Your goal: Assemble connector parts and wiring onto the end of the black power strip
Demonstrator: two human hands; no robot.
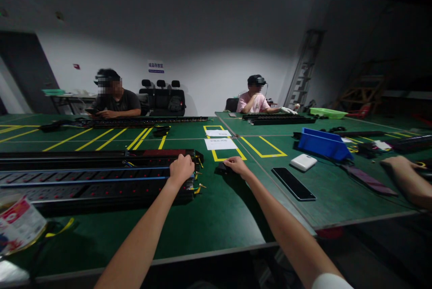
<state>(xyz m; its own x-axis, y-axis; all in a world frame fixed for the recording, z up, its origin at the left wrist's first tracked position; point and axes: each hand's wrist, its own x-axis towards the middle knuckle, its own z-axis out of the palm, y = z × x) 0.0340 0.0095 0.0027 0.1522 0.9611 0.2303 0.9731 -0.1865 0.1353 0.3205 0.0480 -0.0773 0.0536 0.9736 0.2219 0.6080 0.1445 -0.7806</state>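
Long black power strips (111, 189) with red dots and blue edges lie side by side on the green table. My left hand (182, 168) is closed over their right end, fingers curled down onto a strip and mostly hidden. Loose wires with yellow-green parts and metal tips (200, 186) stick out of the ends just right of that hand. Across a short gap of table, my right hand (237, 165) pinches a small dark piece (222, 169) at the tabletop; its exact kind is too dark to tell.
White paper sheets (220, 144) lie ahead, inside yellow tape. To the right are a phone (293, 183), a white device (303, 162), a blue bin (324, 144) and another person's hand (405, 174). A paper tub (20, 226) stands near left. Two people sit across the table.
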